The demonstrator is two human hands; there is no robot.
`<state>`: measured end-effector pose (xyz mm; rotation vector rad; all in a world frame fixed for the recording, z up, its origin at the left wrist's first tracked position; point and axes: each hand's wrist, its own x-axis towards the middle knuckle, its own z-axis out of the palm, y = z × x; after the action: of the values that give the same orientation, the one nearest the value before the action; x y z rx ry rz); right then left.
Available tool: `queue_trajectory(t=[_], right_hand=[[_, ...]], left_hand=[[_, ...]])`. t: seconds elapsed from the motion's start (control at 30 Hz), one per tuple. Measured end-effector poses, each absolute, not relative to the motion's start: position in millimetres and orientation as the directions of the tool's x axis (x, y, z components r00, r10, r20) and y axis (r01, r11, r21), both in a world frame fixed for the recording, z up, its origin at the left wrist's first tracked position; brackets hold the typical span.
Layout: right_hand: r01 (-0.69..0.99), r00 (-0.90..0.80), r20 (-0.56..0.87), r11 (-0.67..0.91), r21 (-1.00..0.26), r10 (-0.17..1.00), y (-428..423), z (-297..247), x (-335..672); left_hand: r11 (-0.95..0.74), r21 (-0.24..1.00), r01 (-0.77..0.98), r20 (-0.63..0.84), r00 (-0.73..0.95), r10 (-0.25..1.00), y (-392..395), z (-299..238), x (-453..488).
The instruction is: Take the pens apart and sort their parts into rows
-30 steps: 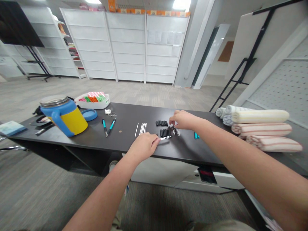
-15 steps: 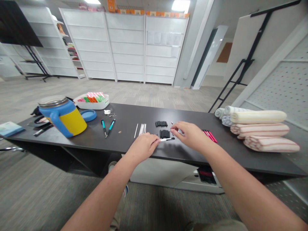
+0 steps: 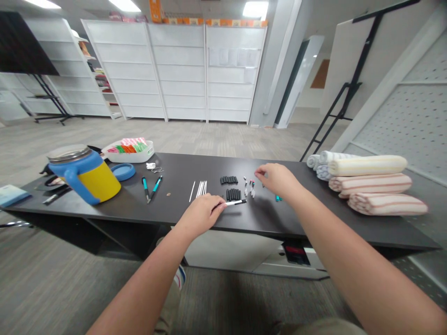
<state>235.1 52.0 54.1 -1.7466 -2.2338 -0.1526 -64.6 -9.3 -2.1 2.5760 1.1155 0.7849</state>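
Observation:
My left hand (image 3: 203,210) is closed around one end of a slim white pen (image 3: 234,203) with a black tip, held just above the dark table near its front edge. Several short black tubes (image 3: 233,194) lie in a row behind the pen, with a second row of black pieces (image 3: 228,180) farther back. My right hand (image 3: 277,179) hovers over the table, fingers bent and slightly apart, with nothing visible between them. Beside its fingertips are small whitish pen parts (image 3: 252,190). Teal pieces (image 3: 278,198) show partly beneath the right wrist. White thin sticks (image 3: 201,188) lie left of the tubes.
On the left stand a yellow and blue mug (image 3: 85,174), its blue lid (image 3: 123,171), two teal pens (image 3: 154,189) and a white basket (image 3: 149,151) of colourful packets. Rolled towels (image 3: 370,181) are stacked at the right. The table's front edge (image 3: 139,218) runs below my hands.
My right hand has moved away from the pen's tip, back and to the right, uncovering the small pen parts. My left hand still holds the pen. The view has shifted slightly.

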Motion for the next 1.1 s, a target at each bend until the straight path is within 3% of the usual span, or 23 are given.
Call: queue_trajectory(t=[0.13,0.37,0.77,1.1], right_hand=[[0.976,-0.217,0.023,0.217,0.011,0.976,105.3,69.6,223.8],[0.973,-0.199,-0.174,0.216,0.084,0.964,146.9,55.7,190.5],[0.949,-0.229,-0.114,0.248,0.196,0.967,144.4,49.9,198.1],[0.936,-0.241,-0.164,0.273,0.223,0.957,149.6,47.2,199.6]], left_hand=[[-0.680,0.406,0.611,0.388,0.558,0.733,-8.6,-1.8,-64.4],[-0.675,0.410,0.613,0.379,0.559,0.737,-8.9,-0.2,-65.7],[-0.674,0.406,0.618,0.394,0.547,0.739,-9.9,-1.5,-67.4],[-0.670,0.409,0.620,0.379,0.552,0.743,-9.4,-1.3,-66.7]])
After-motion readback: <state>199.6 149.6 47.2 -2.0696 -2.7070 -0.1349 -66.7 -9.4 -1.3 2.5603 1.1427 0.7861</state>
